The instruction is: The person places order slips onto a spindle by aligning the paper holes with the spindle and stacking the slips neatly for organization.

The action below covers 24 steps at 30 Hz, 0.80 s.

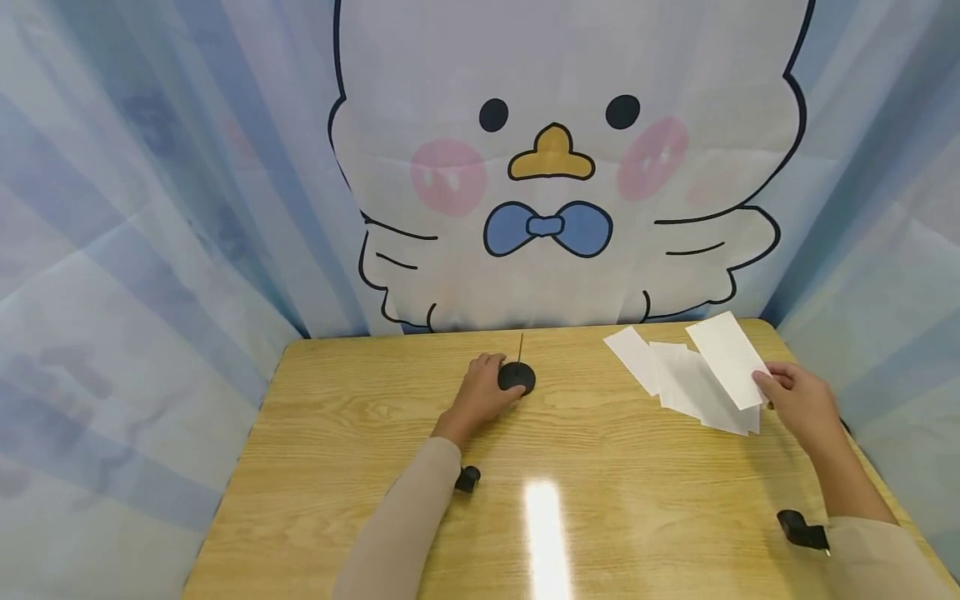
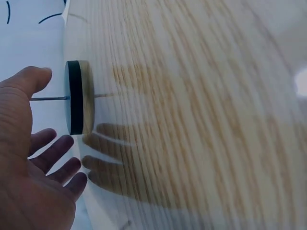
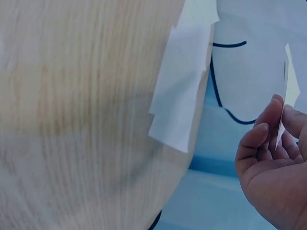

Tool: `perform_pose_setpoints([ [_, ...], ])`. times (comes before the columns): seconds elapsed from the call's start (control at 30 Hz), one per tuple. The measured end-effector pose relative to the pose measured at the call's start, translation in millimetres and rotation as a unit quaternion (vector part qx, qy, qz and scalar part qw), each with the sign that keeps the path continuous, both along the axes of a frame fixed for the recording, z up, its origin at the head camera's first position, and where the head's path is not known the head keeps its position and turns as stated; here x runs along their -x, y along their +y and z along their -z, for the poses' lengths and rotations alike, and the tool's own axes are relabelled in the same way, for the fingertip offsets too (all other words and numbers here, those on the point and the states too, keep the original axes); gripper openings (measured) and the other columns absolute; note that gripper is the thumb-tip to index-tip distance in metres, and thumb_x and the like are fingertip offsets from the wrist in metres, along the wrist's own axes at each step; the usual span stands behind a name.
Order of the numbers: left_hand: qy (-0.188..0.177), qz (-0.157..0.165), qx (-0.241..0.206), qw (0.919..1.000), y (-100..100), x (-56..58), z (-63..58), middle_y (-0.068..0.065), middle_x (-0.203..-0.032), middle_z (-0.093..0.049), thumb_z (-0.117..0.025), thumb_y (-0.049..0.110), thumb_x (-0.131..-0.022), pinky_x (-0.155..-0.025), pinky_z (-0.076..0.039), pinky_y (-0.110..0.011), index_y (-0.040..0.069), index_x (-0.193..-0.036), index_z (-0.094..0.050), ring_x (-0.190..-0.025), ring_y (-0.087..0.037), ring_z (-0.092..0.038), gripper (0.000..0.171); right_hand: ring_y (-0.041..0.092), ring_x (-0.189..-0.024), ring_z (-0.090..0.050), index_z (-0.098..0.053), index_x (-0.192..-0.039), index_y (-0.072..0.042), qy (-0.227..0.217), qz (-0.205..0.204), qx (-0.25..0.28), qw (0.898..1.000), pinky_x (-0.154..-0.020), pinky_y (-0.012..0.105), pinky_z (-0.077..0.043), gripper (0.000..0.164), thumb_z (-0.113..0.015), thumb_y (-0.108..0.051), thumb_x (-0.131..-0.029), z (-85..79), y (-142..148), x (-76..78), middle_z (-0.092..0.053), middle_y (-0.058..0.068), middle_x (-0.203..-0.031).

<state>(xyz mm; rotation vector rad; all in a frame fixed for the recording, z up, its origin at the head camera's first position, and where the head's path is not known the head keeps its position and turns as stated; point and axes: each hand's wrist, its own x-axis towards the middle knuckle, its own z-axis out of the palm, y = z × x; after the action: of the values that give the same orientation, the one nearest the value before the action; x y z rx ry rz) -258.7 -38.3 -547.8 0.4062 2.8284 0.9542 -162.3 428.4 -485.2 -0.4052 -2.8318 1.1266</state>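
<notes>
A receipt spike [image 1: 517,380] stands at the back middle of the table, with a round black base and a thin upright rod. My left hand [image 1: 480,393] is spread beside this base, thumb on the near side and fingers on the far side. In the left wrist view a gap shows between the fingers [image 2: 60,152] and the base. At the right, my right hand [image 1: 808,404] pinches a blank white paper slip [image 1: 723,358] by its near corner, between thumb and fingers. The slip is raised over several overlapping white slips [image 1: 678,379] lying on the table.
The wooden table [image 1: 600,467] ends at a curtain [image 1: 555,292] with a cartoon figure, hanging along its back edge. More curtain hangs at both sides. Black wrist cameras jut from the left [image 1: 468,479] and right [image 1: 802,531] sleeves.
</notes>
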Motion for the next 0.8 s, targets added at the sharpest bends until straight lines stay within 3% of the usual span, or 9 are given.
perform_pose_setpoints([
  [0.17,0.011,-0.001,-0.050,0.9987,-6,0.0,-9.1,-0.015,-0.149,-0.052,-0.069,0.038,-0.100,-0.112,-0.047,-0.050,0.006,-0.154,-0.046,-0.138,-0.033,-0.050,0.066,-0.007,-0.075,-0.055,-0.047,-0.143,0.014,0.008,-0.014,0.016,1.000,-0.062,0.019,-0.053,0.065,-0.048,-0.041,-0.109,-9.0,-13,1.1,-0.060,0.032,-0.126],
  [0.5,0.058,-0.002,-0.097,0.9936,-13,2.4,-37.4,-0.014,-0.149,-0.052,-0.067,0.035,-0.101,-0.110,-0.048,-0.051,0.006,-0.151,-0.050,-0.137,-0.033,-0.052,0.060,0.002,-0.073,-0.058,-0.055,-0.135,0.011,0.043,-0.053,-0.013,0.998,-0.060,0.020,-0.052,0.055,-0.051,-0.037,-0.109,-21.6,-36,5.3,-0.067,0.027,-0.113],
  [0.8,0.108,0.004,-0.117,0.9872,-15,-1.1,-63.9,-0.014,-0.142,-0.059,-0.065,0.031,-0.103,-0.101,-0.053,-0.048,0.007,-0.145,-0.057,-0.127,-0.032,-0.059,0.049,0.001,-0.076,-0.058,-0.056,-0.134,0.010,0.057,-0.081,0.007,0.995,-0.063,0.021,-0.054,0.053,-0.052,-0.037,-0.109,-31.4,-62,13.5,-0.067,0.025,-0.114],
])
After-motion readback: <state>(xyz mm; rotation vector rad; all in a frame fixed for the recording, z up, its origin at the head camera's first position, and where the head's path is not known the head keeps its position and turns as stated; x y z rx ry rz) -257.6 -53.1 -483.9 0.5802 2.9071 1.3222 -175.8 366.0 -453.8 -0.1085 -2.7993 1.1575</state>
